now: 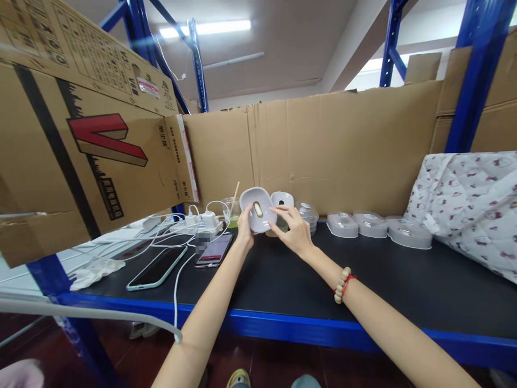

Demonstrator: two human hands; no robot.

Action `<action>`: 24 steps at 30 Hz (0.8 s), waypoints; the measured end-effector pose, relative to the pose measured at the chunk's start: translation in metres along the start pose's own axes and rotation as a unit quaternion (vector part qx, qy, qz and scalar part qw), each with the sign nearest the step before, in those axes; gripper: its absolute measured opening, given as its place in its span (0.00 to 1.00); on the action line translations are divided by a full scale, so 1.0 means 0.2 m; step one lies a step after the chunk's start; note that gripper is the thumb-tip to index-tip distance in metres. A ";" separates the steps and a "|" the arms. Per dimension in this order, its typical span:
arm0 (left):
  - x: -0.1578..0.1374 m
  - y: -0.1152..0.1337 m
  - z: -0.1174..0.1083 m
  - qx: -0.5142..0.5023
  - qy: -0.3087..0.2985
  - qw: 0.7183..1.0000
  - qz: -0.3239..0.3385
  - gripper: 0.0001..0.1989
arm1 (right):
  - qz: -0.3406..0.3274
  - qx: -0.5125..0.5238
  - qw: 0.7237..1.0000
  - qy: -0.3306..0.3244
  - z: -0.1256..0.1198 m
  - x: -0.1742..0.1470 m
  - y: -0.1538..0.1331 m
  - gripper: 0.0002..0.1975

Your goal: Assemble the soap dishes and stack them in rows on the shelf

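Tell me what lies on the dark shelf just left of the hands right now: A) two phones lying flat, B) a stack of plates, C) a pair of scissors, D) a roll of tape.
A: two phones lie flat on the dark shelf left of the left hand, which holds the white shell while the right hand touches it.

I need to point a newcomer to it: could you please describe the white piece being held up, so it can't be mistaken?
On the black shelf, before the cardboard back wall, the left hand holds up a white shell. Unlike the grey shells lying flat to the right, it is lifted, tilted, showing an oval slot.
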State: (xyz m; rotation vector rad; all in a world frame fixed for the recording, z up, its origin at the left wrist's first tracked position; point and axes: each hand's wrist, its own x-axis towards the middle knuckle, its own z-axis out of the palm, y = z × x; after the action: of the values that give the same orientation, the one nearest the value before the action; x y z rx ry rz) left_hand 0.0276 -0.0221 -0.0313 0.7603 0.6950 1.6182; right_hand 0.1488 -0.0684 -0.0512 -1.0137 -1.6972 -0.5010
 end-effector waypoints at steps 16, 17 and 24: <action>-0.05 -0.05 0.00 0.179 -0.126 0.976 -0.015 0.15 | 0.428 0.387 0.812 0.089 0.02 0.07 0.04 0.32; -0.05 -0.05 0.00 0.179 -0.125 0.976 -0.019 0.14 | 0.430 0.388 0.810 0.088 0.01 0.07 0.04 0.32; -0.05 -0.06 0.00 0.182 -0.118 0.976 -0.030 0.13 | 0.414 0.334 0.844 0.067 0.00 0.07 0.04 0.29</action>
State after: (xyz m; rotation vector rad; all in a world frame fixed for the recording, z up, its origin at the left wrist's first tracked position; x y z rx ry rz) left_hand 0.0357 -0.0309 -0.0411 1.1639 0.8431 1.3320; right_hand 0.1546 -0.0584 -0.0403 -1.0219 -1.0133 0.5499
